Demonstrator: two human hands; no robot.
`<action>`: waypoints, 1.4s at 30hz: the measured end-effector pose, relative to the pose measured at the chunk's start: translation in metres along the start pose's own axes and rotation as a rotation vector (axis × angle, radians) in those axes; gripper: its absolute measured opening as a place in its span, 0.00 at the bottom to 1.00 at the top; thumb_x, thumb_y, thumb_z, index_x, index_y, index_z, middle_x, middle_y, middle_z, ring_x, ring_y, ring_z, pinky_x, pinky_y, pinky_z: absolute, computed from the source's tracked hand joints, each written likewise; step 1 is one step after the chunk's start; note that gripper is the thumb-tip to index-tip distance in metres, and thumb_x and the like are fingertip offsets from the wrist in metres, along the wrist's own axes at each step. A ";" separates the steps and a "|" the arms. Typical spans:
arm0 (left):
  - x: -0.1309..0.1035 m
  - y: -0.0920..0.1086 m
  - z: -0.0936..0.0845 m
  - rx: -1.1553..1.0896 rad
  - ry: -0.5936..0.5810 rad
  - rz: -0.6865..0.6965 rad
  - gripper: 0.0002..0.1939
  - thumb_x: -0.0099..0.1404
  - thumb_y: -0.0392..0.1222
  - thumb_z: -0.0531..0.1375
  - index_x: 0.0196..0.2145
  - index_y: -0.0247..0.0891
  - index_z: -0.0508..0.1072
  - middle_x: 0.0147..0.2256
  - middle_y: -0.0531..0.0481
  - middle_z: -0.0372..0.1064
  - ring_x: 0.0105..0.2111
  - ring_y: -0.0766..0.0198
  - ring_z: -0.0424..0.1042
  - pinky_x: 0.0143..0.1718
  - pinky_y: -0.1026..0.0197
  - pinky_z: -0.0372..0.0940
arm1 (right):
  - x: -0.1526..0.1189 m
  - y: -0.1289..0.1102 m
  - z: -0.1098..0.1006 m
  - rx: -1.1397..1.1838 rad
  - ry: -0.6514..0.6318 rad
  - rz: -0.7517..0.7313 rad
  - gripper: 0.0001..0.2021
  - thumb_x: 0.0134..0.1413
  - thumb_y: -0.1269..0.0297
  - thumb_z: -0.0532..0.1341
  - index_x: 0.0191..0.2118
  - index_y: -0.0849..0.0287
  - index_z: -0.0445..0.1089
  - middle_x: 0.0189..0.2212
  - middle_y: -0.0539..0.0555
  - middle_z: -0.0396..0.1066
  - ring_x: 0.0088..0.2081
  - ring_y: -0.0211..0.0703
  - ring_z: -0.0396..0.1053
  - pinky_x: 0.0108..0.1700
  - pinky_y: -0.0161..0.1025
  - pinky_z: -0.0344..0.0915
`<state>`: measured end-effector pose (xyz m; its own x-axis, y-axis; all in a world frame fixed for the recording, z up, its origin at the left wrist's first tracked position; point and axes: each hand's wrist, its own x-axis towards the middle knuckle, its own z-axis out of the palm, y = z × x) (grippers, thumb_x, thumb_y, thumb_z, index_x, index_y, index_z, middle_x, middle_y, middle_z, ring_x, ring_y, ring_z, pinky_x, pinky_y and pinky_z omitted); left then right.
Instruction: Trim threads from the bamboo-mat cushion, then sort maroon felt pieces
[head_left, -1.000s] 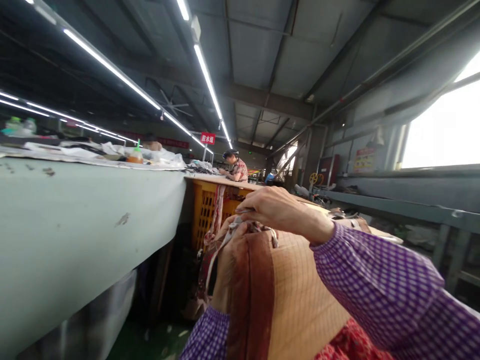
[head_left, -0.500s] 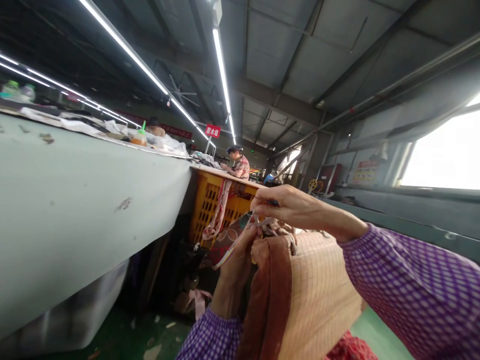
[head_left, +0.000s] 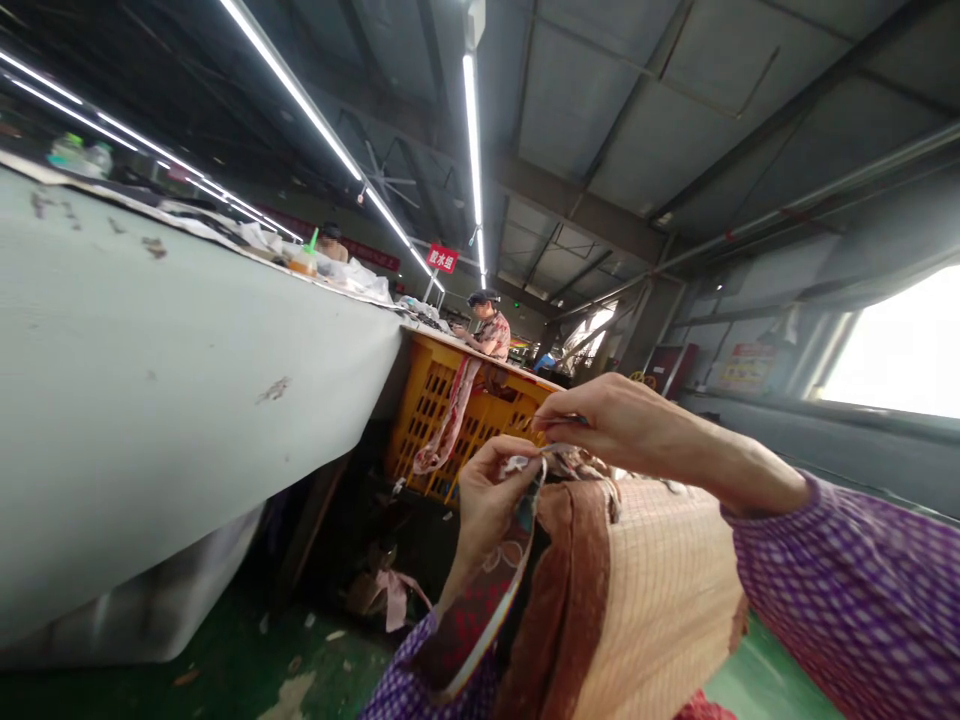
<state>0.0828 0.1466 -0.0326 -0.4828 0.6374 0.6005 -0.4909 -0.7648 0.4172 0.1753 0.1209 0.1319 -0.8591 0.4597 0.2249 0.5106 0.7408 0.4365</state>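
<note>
Cloth [head_left: 478, 612]: pinched by left hand [head_left: 484, 495], fingertips together | Right hand [head_left: 607, 415]: fingers closed on thin item [head_left: 568, 419], partly hidden | Mat [head_left: 667, 590]: beneath it

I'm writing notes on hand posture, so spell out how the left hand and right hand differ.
The left hand extends up from the bottom of the view; the right hand extends in from the view's right side. The left hand pinches a dark patterned piece; the right hand pinches a slim item, too unclear to name. Both emerge from purple checked sleeves.

Window [head_left: 892, 345] glaring white; tube lights [head_left: 472, 140] bright; ceiling [head_left: 581, 75] dim; edges stretched.
</note>
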 end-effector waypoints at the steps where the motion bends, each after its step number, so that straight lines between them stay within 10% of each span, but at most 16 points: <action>1: -0.001 0.000 0.002 0.096 0.008 0.086 0.07 0.50 0.38 0.67 0.27 0.36 0.73 0.26 0.53 0.70 0.25 0.68 0.69 0.27 0.68 0.63 | 0.001 -0.001 0.000 -0.018 -0.014 0.012 0.10 0.58 0.62 0.56 0.37 0.56 0.75 0.30 0.51 0.74 0.30 0.36 0.68 0.32 0.32 0.56; 8: -0.006 -0.014 0.006 0.824 0.178 0.660 0.05 0.62 0.35 0.55 0.33 0.37 0.71 0.25 0.51 0.71 0.25 0.67 0.70 0.27 0.67 0.61 | 0.012 -0.015 0.000 -0.081 -0.082 0.099 0.10 0.55 0.66 0.58 0.39 0.54 0.77 0.33 0.51 0.76 0.33 0.39 0.70 0.33 0.32 0.59; 20: -0.008 -0.016 0.005 1.034 0.179 0.653 0.06 0.65 0.38 0.54 0.38 0.37 0.70 0.27 0.49 0.70 0.26 0.64 0.70 0.26 0.64 0.57 | 0.051 -0.039 -0.022 -0.329 -0.545 0.135 0.06 0.46 0.74 0.62 0.32 0.63 0.75 0.24 0.50 0.70 0.25 0.35 0.63 0.26 0.32 0.55; 32: -0.007 -0.003 0.004 0.974 0.102 0.665 0.10 0.66 0.40 0.50 0.29 0.37 0.67 0.26 0.51 0.67 0.25 0.66 0.65 0.26 0.64 0.52 | 0.030 -0.031 0.005 -0.116 -0.177 0.159 0.07 0.49 0.69 0.56 0.35 0.63 0.69 0.29 0.55 0.70 0.26 0.36 0.61 0.24 0.33 0.51; 42: -0.005 0.002 0.000 0.828 -0.044 0.520 0.13 0.67 0.41 0.52 0.25 0.39 0.67 0.24 0.52 0.64 0.25 0.66 0.62 0.28 0.63 0.52 | -0.006 -0.030 -0.044 -0.100 -0.261 0.257 0.17 0.56 0.54 0.56 0.24 0.60 0.70 0.19 0.50 0.65 0.20 0.34 0.57 0.22 0.34 0.50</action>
<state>0.0836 0.1420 -0.0347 -0.4592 0.2109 0.8629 0.4479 -0.7839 0.4300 0.1637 0.0742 0.1556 -0.6594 0.7432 0.1136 0.6913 0.5398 0.4803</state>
